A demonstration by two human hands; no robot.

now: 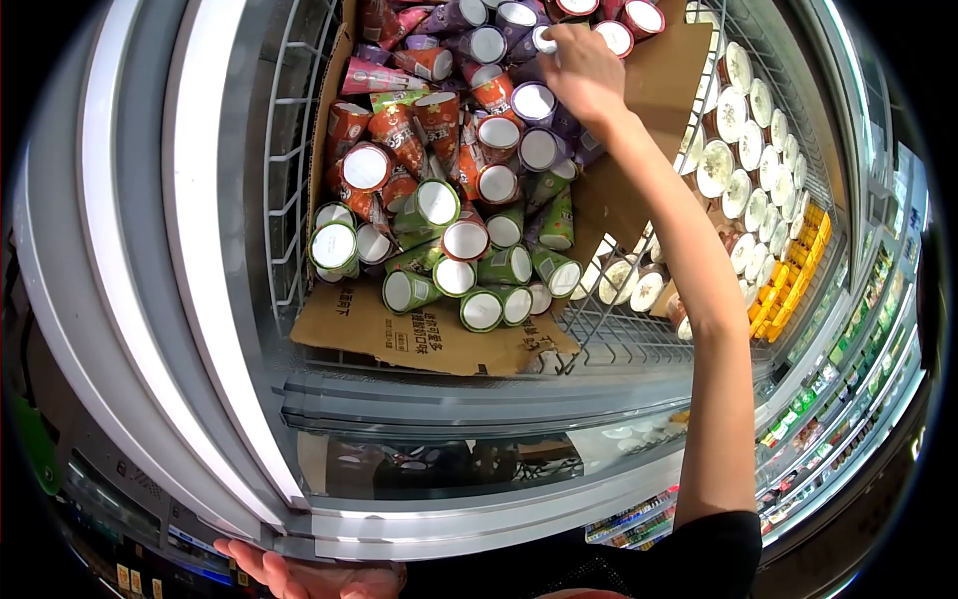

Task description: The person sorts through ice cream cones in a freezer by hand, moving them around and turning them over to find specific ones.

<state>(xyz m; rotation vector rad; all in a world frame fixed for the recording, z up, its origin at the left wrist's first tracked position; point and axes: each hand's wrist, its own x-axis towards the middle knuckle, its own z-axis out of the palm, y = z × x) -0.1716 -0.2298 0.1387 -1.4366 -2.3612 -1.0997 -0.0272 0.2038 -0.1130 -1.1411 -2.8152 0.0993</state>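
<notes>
My right hand [587,75] reaches far into the freezer, its fingers closed at the white lid of a purple ice cream cone [544,41]. Part of that cone is hidden by the hand and the cones around it. Close by lie more purple cones, one with its round lid [534,101] facing up. Red cones [437,118] fill the middle of the pile, and green cones [504,265] lie nearest to me. At the lower left, my left hand [309,577] is open beside the freezer's front rim, palm up with nothing in it.
The cones lie in a cardboard box with a torn front flap [429,337], inside a wire basket [287,150]. To the right are several round-lidded tubs [733,115] and a yellow plastic rack [793,275]. The freezer's frame [210,240] curves along the left.
</notes>
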